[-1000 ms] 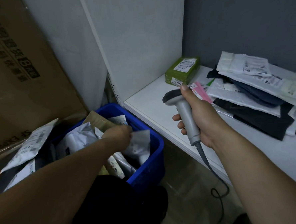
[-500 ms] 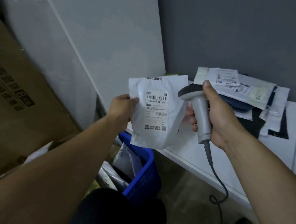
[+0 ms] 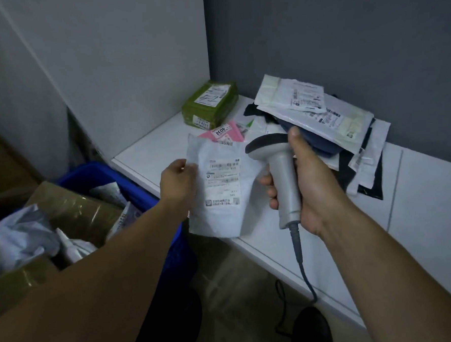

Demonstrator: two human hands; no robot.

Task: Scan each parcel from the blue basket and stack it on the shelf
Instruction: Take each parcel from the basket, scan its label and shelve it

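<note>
My left hand (image 3: 178, 181) pinches the left edge of a white parcel bag (image 3: 218, 195), label side facing me, held above the front edge of the white shelf (image 3: 149, 154). My right hand (image 3: 307, 181) grips a grey barcode scanner (image 3: 277, 167) just right of the parcel, its head turned toward the label, its cable hanging down. The blue basket (image 3: 130, 182) stands below left, with several parcels and a brown box inside. A pile of scanned parcels (image 3: 321, 117) lies on the shelf behind the scanner.
A green parcel (image 3: 209, 104) sits in the shelf's back left corner, and a pink parcel (image 3: 224, 134) lies in front of it. A white side panel (image 3: 122, 58) bounds the shelf on the left. A cardboard box (image 3: 12, 287) stands at lower left.
My left hand lifted the white parcel out of the basket and now holds it lower, over the shelf's front edge. The scanner stays beside it in my right hand.
</note>
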